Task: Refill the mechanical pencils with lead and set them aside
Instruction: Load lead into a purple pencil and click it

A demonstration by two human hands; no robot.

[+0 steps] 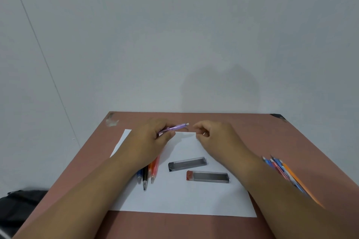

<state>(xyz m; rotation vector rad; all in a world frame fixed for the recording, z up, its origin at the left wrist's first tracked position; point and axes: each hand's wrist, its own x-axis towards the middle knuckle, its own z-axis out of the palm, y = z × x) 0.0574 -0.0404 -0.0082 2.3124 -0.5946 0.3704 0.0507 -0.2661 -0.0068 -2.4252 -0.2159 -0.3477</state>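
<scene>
My left hand (150,137) grips a translucent purple mechanical pencil (177,127), its white eraser end pointing right. My right hand (211,134) hovers just right of that end with fingers curled, thumb and forefinger pinched together; whether it holds anything is too small to tell. Below, on a white paper sheet (174,196), lie two lead cases: a black-capped one (187,163) and a red-capped one (208,176). Several pencils (148,174) in blue, black and orange lie partly under my left wrist. Another bunch of pencils (281,170) lies at the right, behind my right forearm.
The brown table (252,128) ends at a grey wall behind. A dark bag (17,205) sits on the floor at the lower left. A scuffed patch (111,121) marks the table's far left corner.
</scene>
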